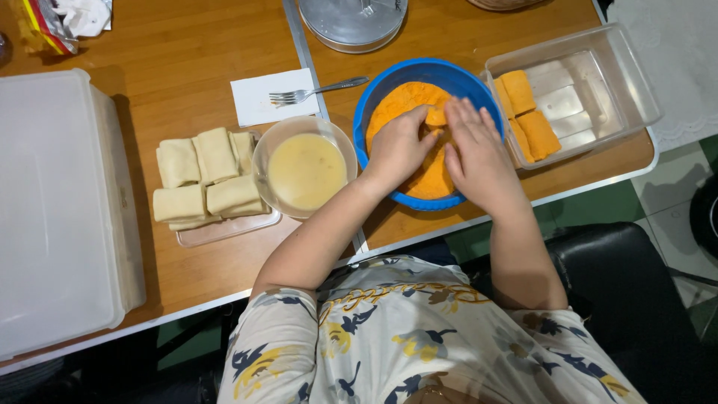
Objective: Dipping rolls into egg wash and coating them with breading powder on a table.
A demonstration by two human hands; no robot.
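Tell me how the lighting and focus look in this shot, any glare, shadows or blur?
Head view: even indoor light, focus sharp across the wooden table; soft glare on the clear plastic container and the metal lid; faint shadows beside the large white box; both hands, left and right, crisp in the blue bowl, no motion blur.

I have one view only, from the head camera; it looks almost straight down over the wearer's chest, close above the wooden surface (194, 254); its top edge faces away from the body.
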